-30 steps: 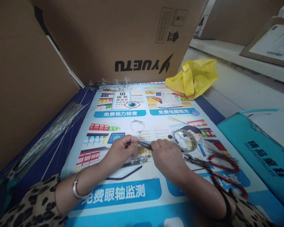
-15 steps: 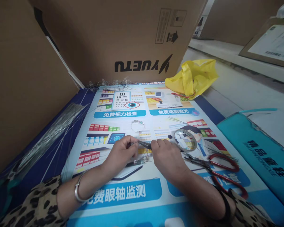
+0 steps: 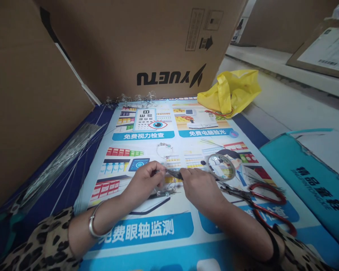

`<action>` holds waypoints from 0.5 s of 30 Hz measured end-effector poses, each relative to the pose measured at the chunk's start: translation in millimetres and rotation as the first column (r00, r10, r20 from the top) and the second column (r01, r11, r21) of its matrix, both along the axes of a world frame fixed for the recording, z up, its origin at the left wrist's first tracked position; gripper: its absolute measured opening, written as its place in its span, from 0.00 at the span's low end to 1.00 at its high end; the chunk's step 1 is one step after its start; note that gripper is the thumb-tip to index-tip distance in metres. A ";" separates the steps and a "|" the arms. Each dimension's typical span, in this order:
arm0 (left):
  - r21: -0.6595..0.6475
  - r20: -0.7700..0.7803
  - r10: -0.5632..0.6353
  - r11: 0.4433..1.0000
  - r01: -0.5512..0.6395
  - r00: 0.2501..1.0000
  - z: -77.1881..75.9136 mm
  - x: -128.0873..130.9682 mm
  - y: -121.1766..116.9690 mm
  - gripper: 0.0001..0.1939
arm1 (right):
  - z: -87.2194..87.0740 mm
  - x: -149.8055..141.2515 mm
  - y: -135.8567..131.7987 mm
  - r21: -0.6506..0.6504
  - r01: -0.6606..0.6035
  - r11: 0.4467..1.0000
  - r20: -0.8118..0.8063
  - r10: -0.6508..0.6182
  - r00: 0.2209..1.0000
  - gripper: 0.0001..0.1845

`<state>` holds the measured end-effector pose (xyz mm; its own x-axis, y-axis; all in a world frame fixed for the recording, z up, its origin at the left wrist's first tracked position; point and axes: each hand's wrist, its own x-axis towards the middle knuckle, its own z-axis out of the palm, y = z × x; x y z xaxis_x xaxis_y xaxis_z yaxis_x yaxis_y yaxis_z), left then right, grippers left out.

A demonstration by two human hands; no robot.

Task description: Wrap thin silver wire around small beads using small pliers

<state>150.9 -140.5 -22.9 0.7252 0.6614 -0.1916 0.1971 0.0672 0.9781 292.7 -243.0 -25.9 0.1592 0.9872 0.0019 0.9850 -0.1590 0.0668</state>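
My right hand (image 3: 202, 190) is wrapped round dark needle-nose pliers (image 3: 174, 173); only their tapered jaws show, pointing left. At the jaw tip, my left hand (image 3: 147, 178) pinches thumb against forefinger on a thin wire piece, mostly hidden by the fingers. Just below the jaws lies or hangs a small beaded wire strand (image 3: 168, 191); I cannot tell whether it joins the pinched piece. Beyond the hands a round beaded bracelet (image 3: 164, 150) rests on the printed sheet (image 3: 179, 145).
Red-handled scissors (image 3: 251, 196) and a clear round dish (image 3: 221, 166) lie to the right. A bundle of thin wires (image 3: 63, 160) is at left. Cardboard boxes (image 3: 110, 45) stand behind, with tangled wire pieces (image 3: 138, 99) at their foot. A yellow bag (image 3: 234, 92) and teal bag (image 3: 307, 177) are at right.
My right hand and the pliers have shifted very slightly to the right. My left hand keeps its pinch in nearly the same place.
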 end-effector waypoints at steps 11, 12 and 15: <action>0.012 -0.017 -0.069 0.998 0.069 0.997 1.4 -1.8 5.9 0.06 | 7.2 3.5 0.4 -0.087 0.022 0.996 -0.113 -0.032 0.993 0.14; 0.009 -0.012 -0.080 0.997 0.080 0.997 0.4 -2.4 6.5 0.06 | 7.6 3.6 0.6 -0.095 0.026 0.995 -0.117 -0.037 0.992 0.14; -0.009 -0.003 -0.101 0.995 0.101 0.995 -2.4 -4.0 8.2 0.06 | 7.6 4.2 0.8 -0.097 0.028 0.995 -0.128 -0.040 0.991 0.14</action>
